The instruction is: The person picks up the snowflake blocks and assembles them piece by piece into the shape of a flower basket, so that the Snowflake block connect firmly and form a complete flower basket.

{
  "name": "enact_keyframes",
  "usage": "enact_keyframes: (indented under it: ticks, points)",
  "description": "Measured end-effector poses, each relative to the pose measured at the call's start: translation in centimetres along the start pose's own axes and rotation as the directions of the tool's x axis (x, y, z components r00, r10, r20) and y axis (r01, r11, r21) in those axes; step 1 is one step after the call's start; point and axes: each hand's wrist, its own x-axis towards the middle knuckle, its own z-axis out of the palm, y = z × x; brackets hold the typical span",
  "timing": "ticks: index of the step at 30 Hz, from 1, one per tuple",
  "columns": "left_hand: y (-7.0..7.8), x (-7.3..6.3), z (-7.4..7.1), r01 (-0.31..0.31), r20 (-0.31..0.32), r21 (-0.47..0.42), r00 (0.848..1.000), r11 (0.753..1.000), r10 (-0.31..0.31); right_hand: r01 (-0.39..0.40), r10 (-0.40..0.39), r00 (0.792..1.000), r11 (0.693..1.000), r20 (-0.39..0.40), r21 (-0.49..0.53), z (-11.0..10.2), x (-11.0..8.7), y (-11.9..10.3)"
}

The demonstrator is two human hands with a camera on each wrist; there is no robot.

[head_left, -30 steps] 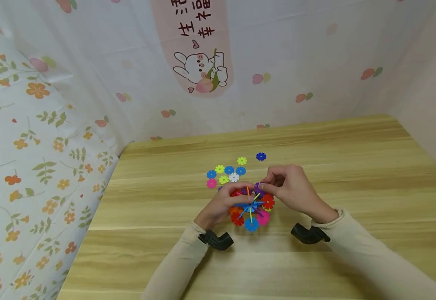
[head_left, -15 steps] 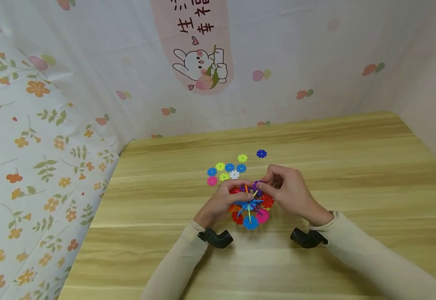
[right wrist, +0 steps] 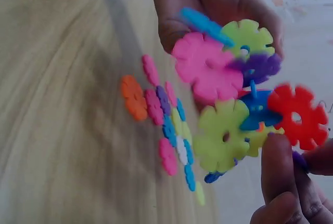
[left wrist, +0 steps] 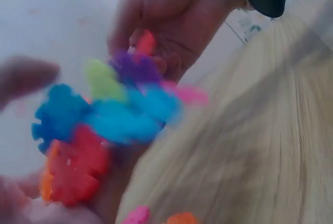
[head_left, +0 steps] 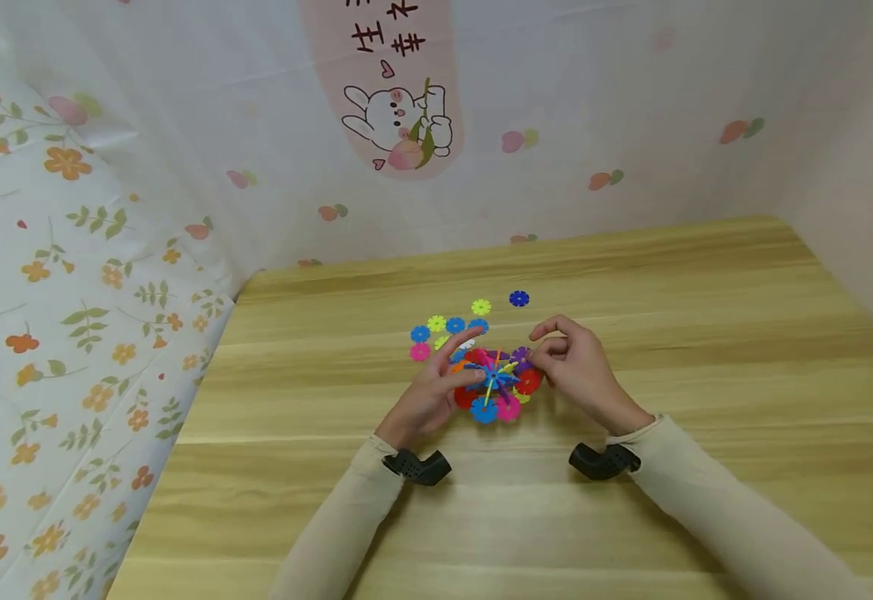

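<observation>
A ball-like build of many-coloured interlocking plastic discs (head_left: 493,379) is held just above the table between both hands. My left hand (head_left: 423,400) is at its left side, thumb and index finger spread and fairly straight, the thumb near the blue middle disc; its lower fingers are hidden. In the left wrist view, one finger stands apart from the build. My right hand (head_left: 585,372) pinches a purple disc (head_left: 522,358) at the build's right edge. Seen from the right wrist, a red disc (right wrist: 311,126) and a yellow-green disc (right wrist: 222,136) face the camera.
Loose discs lie on the wooden table (head_left: 316,350) beyond the build: blue, yellow-green, white and a pink one (head_left: 420,352). A dark blue disc (head_left: 519,298) lies apart, farther back. A printed cloth (head_left: 256,125) hangs behind the table.
My left index finger has lifted off the build and its thumb has drawn back left, showing more of the left-side discs. My right hand keeps its pinch on the purple disc.
</observation>
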Motion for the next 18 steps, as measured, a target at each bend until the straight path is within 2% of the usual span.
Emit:
enact_keyframes:
  ticks: [4, 6, 9, 11, 14, 16, 18]
  points:
    - [-0.1, 0.1, -0.4, -0.025, -0.044, 0.091, 0.999, 0.996, 0.029, -0.007, 0.007, 0.999, 1.0, 0.052, -0.002, 0.0, 0.0, 0.2]
    - [-0.3, 0.0, -0.7, -0.029, -0.04, 0.133, 0.999, 0.991, 0.034, -0.001, 0.0, 0.993, 1.0, 0.114, 0.006, -0.1, 0.0, 0.3]
    - [-0.5, -0.7, -1.4, -0.02, -0.013, 0.132, 1.0, 0.991, 0.022, 0.008, -0.017, 0.973, 0.999, 0.229, 0.041, -0.2, 0.0, 0.4]
    - [-0.6, -1.2, -1.8, -0.017, 0.014, 0.119, 1.0, 0.993, 0.015, 0.01, -0.027, 0.959, 0.998, 0.28, 0.062, -0.3, 0.2, 0.6]
    - [-0.6, -2.0, -2.4, 0.007, 0.06, 0.127, 0.998, 0.992, -0.015, 0.019, -0.032, 0.952, 0.999, 0.304, 0.046, -0.3, 0.7, 1.2]
    - [-0.6, -2.3, -2.7, 0.021, 0.114, 0.149, 0.993, 0.989, -0.039, 0.025, -0.019, 0.951, 1.0, 0.31, -0.015, -0.3, 1.2, 1.6]
    - [-0.6, -2.5, -2.7, 0.03, 0.2, 0.181, 0.978, 0.983, -0.066, 0.051, -0.011, 0.943, 0.993, 0.334, -0.11, -0.2, 1.9, 2.1]
